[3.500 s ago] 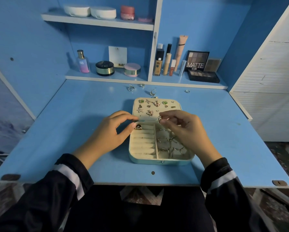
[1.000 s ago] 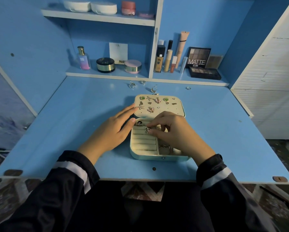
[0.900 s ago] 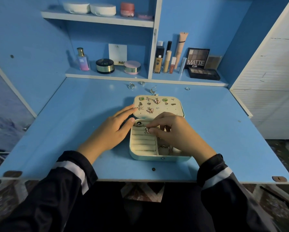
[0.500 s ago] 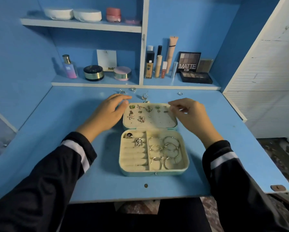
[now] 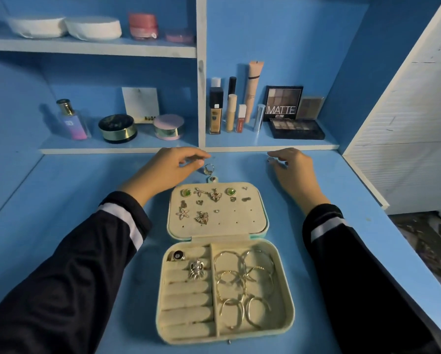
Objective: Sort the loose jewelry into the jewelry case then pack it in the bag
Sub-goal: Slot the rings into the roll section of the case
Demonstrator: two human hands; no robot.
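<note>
1. Jewelry case [image 5: 224, 264] lies open and flat on the desk [image 5: 61, 200], nearest the person. Two rings [image 5: 197, 269] sit in its rolls, hoops [image 5: 245, 284] fill the right compartment, and earrings [image 5: 215, 195] stud the lid [image 5: 240, 218].
2. Just beyond the lid, a loose ring [image 5: 208, 169] lies beside the left hand [image 5: 168, 168], whose fingers arch apart and grip nothing visible.
3. The right hand [image 5: 295, 167] curls over a small ring [image 5: 269, 159]; I cannot tell whether it pinches it.
4. Risk: a weak pinch could send either ring skidding or dropping, and a returning sleeve [image 5: 342, 251] might snag the case.

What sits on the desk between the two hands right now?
Head view: one loose ring near the left hand; otherwise bare desk up to the right hand.
</note>
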